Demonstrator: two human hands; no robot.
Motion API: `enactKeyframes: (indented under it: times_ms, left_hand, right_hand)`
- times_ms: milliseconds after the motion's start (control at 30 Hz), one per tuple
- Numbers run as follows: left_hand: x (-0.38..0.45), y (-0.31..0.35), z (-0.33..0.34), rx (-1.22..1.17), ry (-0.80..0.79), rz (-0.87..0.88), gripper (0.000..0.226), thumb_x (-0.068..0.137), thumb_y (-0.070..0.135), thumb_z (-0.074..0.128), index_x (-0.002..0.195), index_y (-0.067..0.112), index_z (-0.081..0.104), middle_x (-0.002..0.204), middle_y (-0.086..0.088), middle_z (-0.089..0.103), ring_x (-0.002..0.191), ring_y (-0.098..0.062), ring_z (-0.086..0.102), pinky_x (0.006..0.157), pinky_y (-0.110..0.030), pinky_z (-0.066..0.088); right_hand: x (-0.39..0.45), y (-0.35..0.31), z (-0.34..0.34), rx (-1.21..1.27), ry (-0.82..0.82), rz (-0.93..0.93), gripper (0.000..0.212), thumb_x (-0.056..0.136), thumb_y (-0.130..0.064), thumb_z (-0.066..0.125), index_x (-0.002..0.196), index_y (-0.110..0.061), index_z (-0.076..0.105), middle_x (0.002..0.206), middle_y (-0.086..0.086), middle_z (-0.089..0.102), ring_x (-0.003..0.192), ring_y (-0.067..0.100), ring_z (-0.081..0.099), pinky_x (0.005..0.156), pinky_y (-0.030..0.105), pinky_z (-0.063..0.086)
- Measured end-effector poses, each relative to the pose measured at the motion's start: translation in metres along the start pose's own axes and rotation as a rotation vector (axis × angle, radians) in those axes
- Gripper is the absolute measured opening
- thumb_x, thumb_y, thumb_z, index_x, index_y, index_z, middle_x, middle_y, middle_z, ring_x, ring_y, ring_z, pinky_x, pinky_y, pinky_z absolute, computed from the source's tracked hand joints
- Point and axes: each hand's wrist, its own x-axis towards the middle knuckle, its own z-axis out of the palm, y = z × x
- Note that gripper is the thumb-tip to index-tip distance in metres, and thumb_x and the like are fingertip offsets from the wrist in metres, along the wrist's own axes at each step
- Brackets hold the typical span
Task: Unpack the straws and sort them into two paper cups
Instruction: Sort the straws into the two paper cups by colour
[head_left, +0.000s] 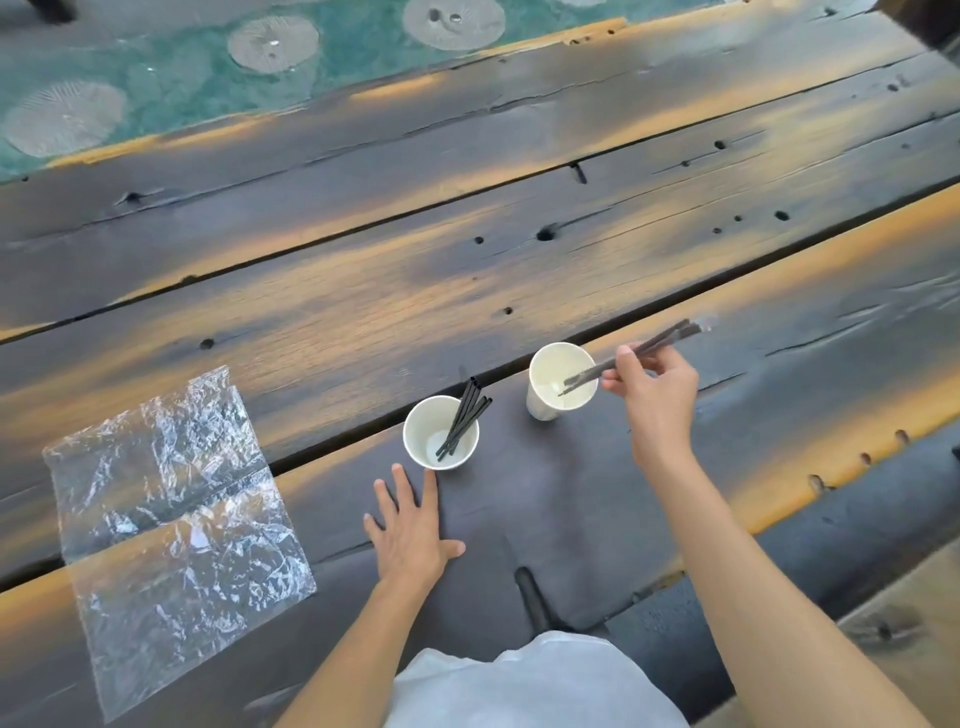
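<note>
Two white paper cups stand on the dark wooden table. The left cup (415, 436) holds several black straws (464, 415) that lean toward its far right rim. My right hand (655, 387) is shut on a small bundle of black straws (660, 338), whose lower ends dip into the right cup (545, 374). My left hand (410, 525) lies flat on the table just in front of the left cup, fingers spread, holding nothing.
An empty, crumpled clear plastic bag (171, 519) lies flat on the table (363, 291) to the left. Gaps run between the wide planks. A green patterned floor (208, 78) shows beyond the far edge. White clothing (530, 680) fills the bottom of the view.
</note>
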Motion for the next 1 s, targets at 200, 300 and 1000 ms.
enactKeyframes:
  times_ms: [200,300,1000]
  left_hand:
    - [-0.002,0.0,0.0,0.017,0.003,-0.006,0.113,0.083,0.049,0.072,0.157,0.028,-0.01,0.165,-0.011,-0.023,0.15,-0.04,-0.019,0.119,-0.061,0.006]
    - [-0.003,0.0,0.0,0.012,0.003,-0.01,0.113,0.083,0.049,0.072,0.157,0.029,-0.009,0.165,-0.011,-0.023,0.151,-0.039,-0.019,0.12,-0.061,0.006]
    - [-0.022,-0.027,0.003,-0.238,0.141,0.022,0.089,0.091,0.043,0.065,0.158,0.029,0.008,0.168,-0.006,-0.009,0.154,-0.029,-0.01,0.122,-0.044,0.008]
  right_hand:
    - [0.008,0.02,0.016,-0.179,-0.102,0.045,0.008,0.09,-0.016,0.063,0.084,-0.015,0.067,0.074,0.009,0.072,0.058,0.014,0.07,0.079,0.043,0.061]
    - [0.009,0.023,0.017,-0.214,-0.112,0.062,0.008,0.09,-0.017,0.063,0.087,-0.012,0.068,0.079,0.013,0.073,0.062,0.016,0.071,0.081,0.043,0.061]
    - [-0.078,-0.042,0.064,-0.123,-0.439,-0.252,0.014,0.097,-0.01,0.054,0.106,-0.016,0.063,0.101,0.017,0.064,0.058,0.015,0.061,0.054,0.024,0.051]
